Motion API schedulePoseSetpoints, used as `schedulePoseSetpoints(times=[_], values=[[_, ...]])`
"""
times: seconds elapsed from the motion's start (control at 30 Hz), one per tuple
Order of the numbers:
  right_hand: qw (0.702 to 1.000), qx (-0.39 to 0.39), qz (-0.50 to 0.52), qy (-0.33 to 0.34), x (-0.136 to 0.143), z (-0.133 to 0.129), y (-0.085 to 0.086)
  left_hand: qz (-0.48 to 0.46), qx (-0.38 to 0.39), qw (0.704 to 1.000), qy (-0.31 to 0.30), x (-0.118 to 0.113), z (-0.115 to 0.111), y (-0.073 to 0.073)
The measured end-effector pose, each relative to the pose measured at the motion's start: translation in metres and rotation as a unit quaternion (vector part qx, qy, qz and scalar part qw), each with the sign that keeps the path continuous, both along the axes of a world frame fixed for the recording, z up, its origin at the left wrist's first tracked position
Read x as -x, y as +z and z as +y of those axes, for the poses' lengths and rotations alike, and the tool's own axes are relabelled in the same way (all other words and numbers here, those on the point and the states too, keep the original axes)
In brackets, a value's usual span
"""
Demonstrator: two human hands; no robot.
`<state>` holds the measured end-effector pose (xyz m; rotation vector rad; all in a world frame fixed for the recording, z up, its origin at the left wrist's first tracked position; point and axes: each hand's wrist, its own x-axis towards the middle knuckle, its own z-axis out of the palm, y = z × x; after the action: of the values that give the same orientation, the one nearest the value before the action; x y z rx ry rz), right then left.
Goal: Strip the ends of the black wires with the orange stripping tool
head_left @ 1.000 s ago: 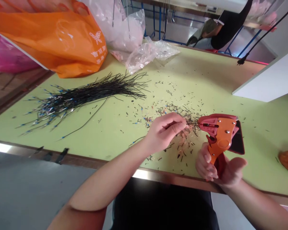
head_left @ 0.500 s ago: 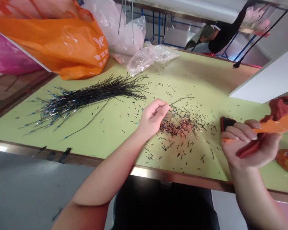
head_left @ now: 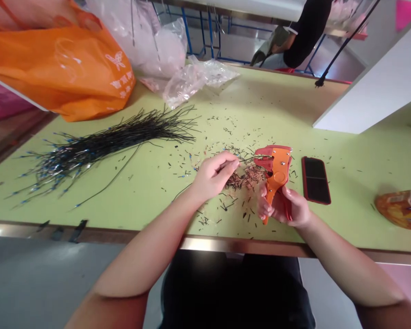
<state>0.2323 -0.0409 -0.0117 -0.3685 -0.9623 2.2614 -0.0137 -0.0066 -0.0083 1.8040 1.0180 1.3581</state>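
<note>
My left hand pinches a thin black wire between thumb and fingers. The wire's right end reaches into the red jaws of an orange wire stripper. Wrapped around the stripper's handles is my right hand, its fingers on the orange handle. Beneath both hands lies a pile of short black and copper wire scraps. To the left, a bundle of black wires with blue-marked ends rests on the table, and one wire lies apart in front of it.
On the green table, a dark phone with a red edge lies right of my right hand. Further right is an orange package. An orange bag and clear plastic bags stand behind. A white panel rises at right. Another person sits beyond.
My right hand has swung left with the wire stripper, bringing its jaws to the end of the wire in my left hand. The phone is now uncovered. The view has shifted slightly.
</note>
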Motion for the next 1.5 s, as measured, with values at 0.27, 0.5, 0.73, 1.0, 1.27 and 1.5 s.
schedulePoseSetpoints(times=[0.27,0.5,0.73,1.0,1.27,1.5], values=[[0.997,0.029,-0.060,-0.025,0.001,0.004,0.003,0.025,-0.019,0.999,-0.004,0.001,-0.003,0.001],[0.998,-0.015,-0.053,-0.041,-0.001,0.004,0.002,0.037,-0.019,0.999,0.009,0.001,-0.001,0.001],[0.999,0.019,-0.026,-0.023,0.001,0.003,0.001,0.060,-0.033,0.997,0.024,0.001,-0.001,0.000],[0.994,0.041,-0.092,-0.048,0.005,0.002,0.004,0.112,-0.062,0.990,0.052,0.001,-0.001,-0.004],[0.991,0.014,-0.124,-0.045,0.005,-0.004,0.003,0.142,-0.057,0.986,0.063,0.001,-0.001,-0.005],[0.987,-0.013,-0.140,-0.083,0.018,-0.009,0.002,0.118,-0.026,0.990,0.072,-0.001,0.000,-0.003]])
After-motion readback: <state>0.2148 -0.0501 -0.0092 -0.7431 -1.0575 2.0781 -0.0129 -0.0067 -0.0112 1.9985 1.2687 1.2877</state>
